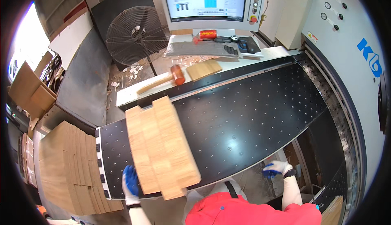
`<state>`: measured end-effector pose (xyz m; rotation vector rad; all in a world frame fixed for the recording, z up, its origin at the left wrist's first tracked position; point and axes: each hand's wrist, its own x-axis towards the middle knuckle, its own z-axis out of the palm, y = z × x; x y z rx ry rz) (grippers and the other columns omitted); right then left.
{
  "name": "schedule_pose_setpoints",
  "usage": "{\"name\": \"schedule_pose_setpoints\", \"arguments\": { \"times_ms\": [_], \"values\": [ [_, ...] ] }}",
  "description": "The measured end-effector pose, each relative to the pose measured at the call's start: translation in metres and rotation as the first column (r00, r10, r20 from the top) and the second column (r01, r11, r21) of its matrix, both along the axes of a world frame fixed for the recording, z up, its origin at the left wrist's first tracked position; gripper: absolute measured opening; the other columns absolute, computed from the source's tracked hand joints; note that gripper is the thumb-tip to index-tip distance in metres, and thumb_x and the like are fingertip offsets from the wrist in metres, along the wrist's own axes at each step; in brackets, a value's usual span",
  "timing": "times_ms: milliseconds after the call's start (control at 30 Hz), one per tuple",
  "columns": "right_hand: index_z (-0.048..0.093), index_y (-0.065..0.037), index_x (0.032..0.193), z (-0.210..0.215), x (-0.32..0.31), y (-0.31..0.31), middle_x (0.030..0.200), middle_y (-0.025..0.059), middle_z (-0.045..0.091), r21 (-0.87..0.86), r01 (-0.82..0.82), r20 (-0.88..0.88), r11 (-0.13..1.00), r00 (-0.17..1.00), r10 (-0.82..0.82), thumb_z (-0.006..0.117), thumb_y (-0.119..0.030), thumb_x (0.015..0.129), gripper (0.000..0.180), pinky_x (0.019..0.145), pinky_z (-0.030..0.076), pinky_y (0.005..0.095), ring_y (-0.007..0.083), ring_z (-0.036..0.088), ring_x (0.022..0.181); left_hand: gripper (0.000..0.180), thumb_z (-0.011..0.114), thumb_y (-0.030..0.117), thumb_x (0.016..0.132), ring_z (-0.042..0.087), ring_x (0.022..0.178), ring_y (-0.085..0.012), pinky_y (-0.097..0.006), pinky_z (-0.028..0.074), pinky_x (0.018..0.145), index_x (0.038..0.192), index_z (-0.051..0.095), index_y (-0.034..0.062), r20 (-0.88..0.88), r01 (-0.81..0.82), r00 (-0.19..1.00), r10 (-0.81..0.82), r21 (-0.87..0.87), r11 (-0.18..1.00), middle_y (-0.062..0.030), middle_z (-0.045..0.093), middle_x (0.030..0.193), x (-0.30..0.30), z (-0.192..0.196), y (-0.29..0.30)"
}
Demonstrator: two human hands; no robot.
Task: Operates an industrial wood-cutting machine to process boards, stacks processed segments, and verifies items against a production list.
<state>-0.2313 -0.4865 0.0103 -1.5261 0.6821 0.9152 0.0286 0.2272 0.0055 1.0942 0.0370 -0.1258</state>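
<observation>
A block of pale wooden boards (159, 147), made up of several strips with uneven ends, lies on the left part of the black machine table (232, 119). My left hand (130, 184), in a white glove with blue fingers, is open against the block's left side near its front end, fingers stretched out. Away to the right, past the table's front edge, my right hand (277, 168) wears the same kind of glove. It hangs with loosely bent fingers apart and holds nothing that I can see.
Stacked brown panels (69, 168) stand left of the table. On the back ledge are a mallet (177, 75) and a small wooden board (203, 69). Behind are a large fan (136, 35) and a monitor (205, 1); a grey machine housing (350, 33) bounds the right.
</observation>
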Motion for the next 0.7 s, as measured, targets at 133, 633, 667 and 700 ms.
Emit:
{"name": "schedule_pose_setpoints", "arguments": {
  "times_ms": [133,633,667,700],
  "values": [
    [0.063,0.004,0.130,0.051,0.077,0.114,0.118,0.0146,0.070,0.421,0.288,0.554,0.860,0.669,-0.495,0.055,-0.035,0.106,0.047,0.094,0.055,0.0379,0.0251,0.069,0.107,0.055,0.044,0.044,0.109,0.060,0.128,-0.0255,-0.041,0.047,0.111,0.148,0.049,0.0045,-0.142,0.203,0.961,-0.237,-0.216,0.955,-0.0115,0.059,0.144,0.060,0.013,-0.070],
    [0.041,-0.004,0.155,0.018,0.246,0.361,0.153,0.0065,0.051,0.719,0.334,0.266,0.609,0.678,-0.685,0.039,-0.051,0.111,0.065,0.113,0.043,0.0360,0.0201,0.054,0.133,0.079,0.045,0.065,0.105,0.046,0.136,-0.0167,-0.034,0.036,0.118,0.161,0.035,0.0095,-0.077,0.212,0.969,-0.236,-0.239,0.947,-0.0059,0.050,0.152,0.097,-0.082,-0.084],
    [0.041,-0.004,0.155,0.015,0.237,0.374,0.154,0.0065,0.051,0.723,0.339,0.259,0.602,0.674,-0.692,0.039,-0.051,0.111,0.065,0.113,0.043,0.0360,0.0201,0.054,0.133,0.081,0.048,0.063,0.104,0.042,0.140,-0.0171,-0.035,0.033,0.120,0.163,0.028,0.0104,-0.055,0.254,0.960,-0.273,-0.232,0.939,-0.0056,0.044,0.157,0.098,-0.086,-0.070],
    [0.041,-0.004,0.155,0.017,0.231,0.388,0.154,0.0064,0.051,0.725,0.339,0.260,0.599,0.671,-0.694,0.039,-0.051,0.111,0.064,0.113,0.042,0.0359,0.0201,0.054,0.133,0.085,0.050,0.061,0.104,0.039,0.144,-0.0175,-0.035,0.031,0.121,0.165,0.021,0.0113,-0.028,0.303,0.948,-0.318,-0.226,0.926,-0.0054,0.039,0.161,0.098,-0.090,-0.058]
  ]
}}
